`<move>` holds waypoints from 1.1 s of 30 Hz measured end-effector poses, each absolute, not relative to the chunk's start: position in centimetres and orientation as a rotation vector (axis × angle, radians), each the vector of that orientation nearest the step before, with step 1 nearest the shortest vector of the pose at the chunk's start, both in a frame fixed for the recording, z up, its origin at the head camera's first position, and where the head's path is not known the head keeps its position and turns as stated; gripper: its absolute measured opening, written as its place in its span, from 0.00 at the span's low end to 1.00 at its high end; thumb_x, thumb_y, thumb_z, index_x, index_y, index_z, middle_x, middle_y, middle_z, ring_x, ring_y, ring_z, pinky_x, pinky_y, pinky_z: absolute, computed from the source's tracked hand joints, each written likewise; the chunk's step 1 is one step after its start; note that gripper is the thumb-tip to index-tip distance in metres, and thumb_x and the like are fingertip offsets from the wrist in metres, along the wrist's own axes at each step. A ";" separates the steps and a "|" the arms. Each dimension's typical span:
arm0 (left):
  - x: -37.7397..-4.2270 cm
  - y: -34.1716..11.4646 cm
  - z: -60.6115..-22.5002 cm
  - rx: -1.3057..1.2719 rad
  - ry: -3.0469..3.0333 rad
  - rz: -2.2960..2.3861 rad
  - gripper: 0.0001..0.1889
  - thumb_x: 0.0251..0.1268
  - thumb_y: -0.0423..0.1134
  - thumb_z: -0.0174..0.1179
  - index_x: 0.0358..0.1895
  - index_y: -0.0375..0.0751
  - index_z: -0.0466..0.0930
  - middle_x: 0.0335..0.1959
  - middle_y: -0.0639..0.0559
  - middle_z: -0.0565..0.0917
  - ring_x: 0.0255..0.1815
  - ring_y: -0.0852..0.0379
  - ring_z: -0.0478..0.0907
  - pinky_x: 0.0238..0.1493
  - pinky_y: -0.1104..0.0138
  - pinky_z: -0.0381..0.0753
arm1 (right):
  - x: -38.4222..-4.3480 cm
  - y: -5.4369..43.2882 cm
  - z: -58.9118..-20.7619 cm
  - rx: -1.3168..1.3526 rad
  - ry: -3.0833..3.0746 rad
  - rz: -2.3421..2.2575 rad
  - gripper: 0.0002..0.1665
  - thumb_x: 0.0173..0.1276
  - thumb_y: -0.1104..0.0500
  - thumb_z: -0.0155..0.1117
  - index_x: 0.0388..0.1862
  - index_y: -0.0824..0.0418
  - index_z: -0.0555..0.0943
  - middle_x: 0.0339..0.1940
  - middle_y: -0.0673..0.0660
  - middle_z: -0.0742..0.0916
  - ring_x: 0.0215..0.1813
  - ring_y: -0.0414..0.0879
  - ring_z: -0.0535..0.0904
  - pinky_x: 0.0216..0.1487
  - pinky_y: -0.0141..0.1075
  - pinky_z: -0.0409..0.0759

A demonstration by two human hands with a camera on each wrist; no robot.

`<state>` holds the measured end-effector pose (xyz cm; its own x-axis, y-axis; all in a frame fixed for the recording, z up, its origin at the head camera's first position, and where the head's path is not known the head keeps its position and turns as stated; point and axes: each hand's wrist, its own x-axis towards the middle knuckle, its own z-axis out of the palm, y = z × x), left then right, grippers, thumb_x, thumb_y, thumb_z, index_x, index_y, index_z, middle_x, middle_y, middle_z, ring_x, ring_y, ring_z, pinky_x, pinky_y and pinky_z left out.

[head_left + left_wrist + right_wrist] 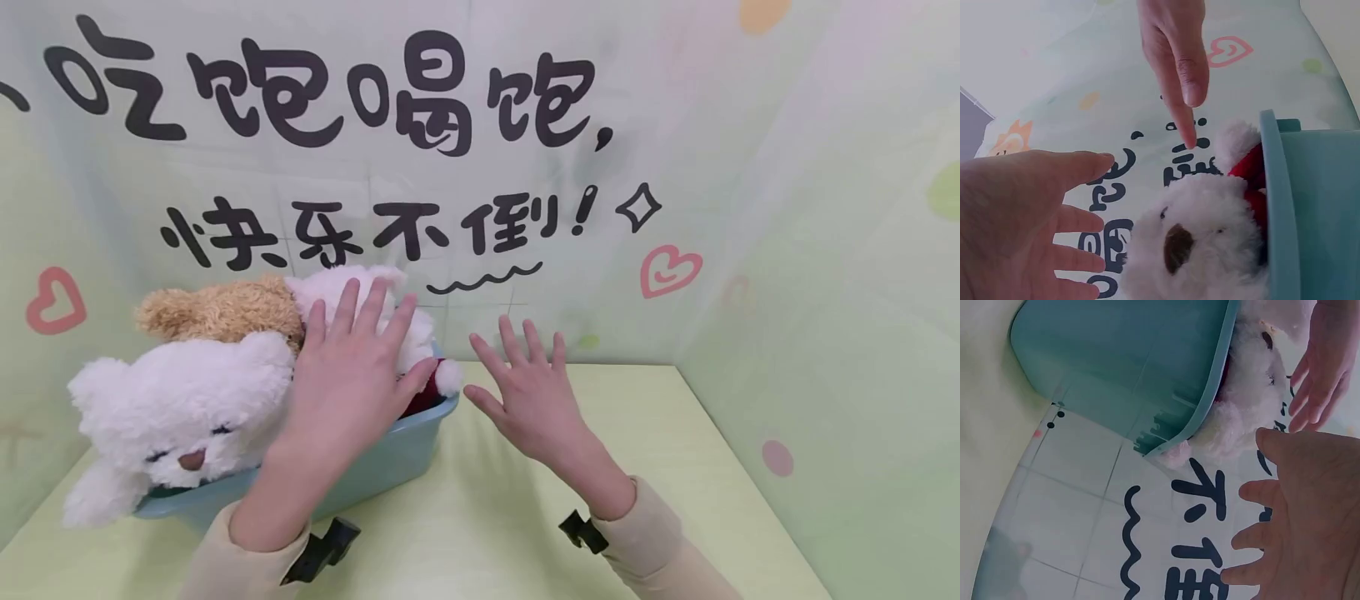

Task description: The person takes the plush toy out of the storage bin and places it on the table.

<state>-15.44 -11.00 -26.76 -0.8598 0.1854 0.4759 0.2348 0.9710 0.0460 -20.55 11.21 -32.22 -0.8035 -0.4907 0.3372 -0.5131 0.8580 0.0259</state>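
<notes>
A light-blue plastic basket [397,458] holds several plush toys. At its near left end lies a white teddy bear [187,400] with a brown nose, one arm over the rim. Behind it is a tan curly plush [232,312]. Farther right, a white plush [1204,231] lies beside red cloth [1250,169] with a white pompom [450,377]. My left hand [341,392] is above the basket, fingers spread, palm down, holding nothing; it covers part of the toys in the head view. Just right of the basket, my right hand [536,408] hovers with spread fingers, also holding nothing.
The basket stands on a pale yellow-green table [615,467]. A printed curtain [525,175] with large dark characters and hearts rises behind, and similar sheets enclose both sides. Black straps [322,550] sit at the beige sleeves [652,533].
</notes>
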 end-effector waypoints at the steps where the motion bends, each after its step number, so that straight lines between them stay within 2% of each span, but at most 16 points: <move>1: -15.2 -11.2 -26.6 -0.293 -2.631 -0.141 0.37 0.73 0.58 0.60 0.78 0.44 0.66 0.79 0.34 0.60 0.80 0.31 0.51 0.75 0.35 0.48 | -20.5 11.0 -32.4 0.766 -2.693 0.100 0.39 0.78 0.36 0.55 0.82 0.47 0.64 0.82 0.64 0.62 0.81 0.69 0.53 0.74 0.72 0.45; 7: -13.0 -12.9 -25.1 -0.234 -2.636 -0.148 0.40 0.73 0.60 0.58 0.81 0.46 0.59 0.81 0.34 0.54 0.81 0.29 0.44 0.77 0.37 0.38 | -20.1 9.9 -33.2 0.846 -2.651 0.126 0.39 0.78 0.36 0.56 0.82 0.48 0.64 0.81 0.63 0.64 0.79 0.68 0.57 0.71 0.75 0.50; 11: -11.5 -14.8 -24.6 -0.162 -2.613 -0.162 0.41 0.72 0.60 0.59 0.81 0.45 0.59 0.82 0.35 0.53 0.81 0.29 0.42 0.75 0.33 0.35 | -20.1 9.4 -33.7 0.918 -2.633 0.143 0.41 0.78 0.35 0.54 0.83 0.50 0.62 0.82 0.62 0.64 0.80 0.66 0.57 0.71 0.74 0.51; 15: -10.4 -16.9 -24.8 -0.115 -2.482 -0.201 0.40 0.65 0.57 0.66 0.77 0.43 0.66 0.78 0.33 0.60 0.78 0.27 0.51 0.73 0.30 0.43 | -20.2 9.0 -34.1 0.950 -2.642 0.178 0.42 0.79 0.36 0.53 0.83 0.53 0.60 0.82 0.60 0.63 0.81 0.65 0.55 0.72 0.73 0.50; 18: -9.8 -18.3 -25.2 -0.098 -2.365 -0.207 0.40 0.65 0.63 0.60 0.73 0.41 0.70 0.75 0.32 0.66 0.75 0.26 0.58 0.69 0.29 0.54 | -20.5 8.9 -34.3 0.948 -2.647 0.203 0.43 0.78 0.36 0.54 0.83 0.54 0.60 0.82 0.60 0.63 0.80 0.65 0.57 0.71 0.74 0.51; 21: -9.4 -19.6 -25.8 -0.078 -2.282 -0.198 0.45 0.66 0.74 0.46 0.70 0.40 0.73 0.71 0.31 0.70 0.71 0.26 0.63 0.62 0.28 0.60 | -20.8 8.7 -34.4 0.943 -2.646 0.225 0.42 0.78 0.37 0.55 0.83 0.55 0.61 0.82 0.61 0.63 0.79 0.67 0.58 0.70 0.76 0.52; 22: -9.1 -20.1 -25.9 -0.058 -2.294 -0.204 0.46 0.65 0.76 0.45 0.70 0.39 0.73 0.71 0.31 0.70 0.72 0.26 0.62 0.61 0.28 0.60 | -20.9 8.6 -34.4 0.941 -2.645 0.230 0.42 0.78 0.37 0.55 0.83 0.55 0.61 0.82 0.61 0.63 0.79 0.67 0.59 0.69 0.76 0.53; 24: -8.7 -21.0 -26.3 -0.026 -2.310 -0.216 0.46 0.64 0.74 0.50 0.70 0.39 0.72 0.70 0.30 0.70 0.72 0.26 0.62 0.61 0.29 0.60 | -21.0 8.5 -34.5 0.942 -2.639 0.225 0.41 0.79 0.37 0.55 0.82 0.55 0.62 0.82 0.61 0.64 0.79 0.66 0.60 0.69 0.76 0.54; 27: -8.1 -22.3 -27.0 0.019 -2.328 -0.244 0.47 0.63 0.75 0.51 0.71 0.39 0.71 0.70 0.29 0.69 0.73 0.26 0.60 0.62 0.31 0.60 | -21.0 8.3 -34.6 0.958 -2.614 0.193 0.38 0.79 0.39 0.56 0.80 0.55 0.65 0.81 0.60 0.67 0.77 0.66 0.63 0.68 0.75 0.55; 31: -7.6 -23.4 -28.3 0.032 -2.264 -0.248 0.54 0.61 0.84 0.40 0.70 0.38 0.71 0.67 0.27 0.71 0.70 0.25 0.63 0.55 0.28 0.65 | -20.8 8.3 -35.1 1.023 -2.520 0.159 0.35 0.78 0.42 0.60 0.76 0.56 0.71 0.77 0.59 0.72 0.73 0.63 0.69 0.68 0.75 0.57; 32: -7.5 -23.6 -28.7 0.028 -2.256 -0.262 0.55 0.61 0.84 0.39 0.71 0.38 0.70 0.67 0.27 0.71 0.69 0.25 0.64 0.54 0.28 0.65 | -20.9 8.3 -35.3 1.051 -2.483 0.157 0.33 0.77 0.43 0.61 0.74 0.56 0.72 0.76 0.59 0.73 0.72 0.62 0.70 0.67 0.75 0.58; 33: -7.4 -23.8 -29.0 0.032 -2.260 -0.276 0.53 0.62 0.83 0.43 0.72 0.38 0.69 0.68 0.27 0.70 0.68 0.25 0.64 0.52 0.27 0.65 | -20.9 8.3 -35.5 1.082 -2.444 0.164 0.32 0.76 0.44 0.63 0.73 0.56 0.73 0.76 0.59 0.74 0.71 0.61 0.71 0.67 0.74 0.59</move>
<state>-7.38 -23.78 -29.00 -0.6483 -0.1154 0.7526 0.0693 0.9754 0.2092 -20.94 8.26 -35.47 -0.5855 -0.6709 0.4550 -0.7258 0.6839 0.0746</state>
